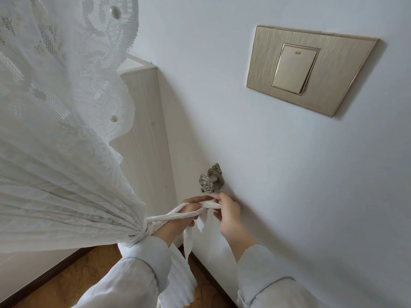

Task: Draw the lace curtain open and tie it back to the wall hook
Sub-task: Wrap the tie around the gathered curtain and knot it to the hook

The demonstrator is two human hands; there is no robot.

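Observation:
The white lace curtain [62, 138] is gathered into a bunch at the lower left, cinched by a white fabric tie-back [171, 215] wrapped around it. The tie's strands stretch right toward the wall. My left hand [189, 208] grips those strands, and my right hand [229, 211] pinches their end just below the ornate metal wall hook [210, 180] with a rose-shaped knob. The tie does not touch the hook. A loose tail of the tie hangs down between my wrists.
A gold light switch plate [309, 67] is on the white wall at the upper right. A pale wooden window frame [144, 130] runs beside the curtain. Brown floor [84, 276] and a dark baseboard lie below.

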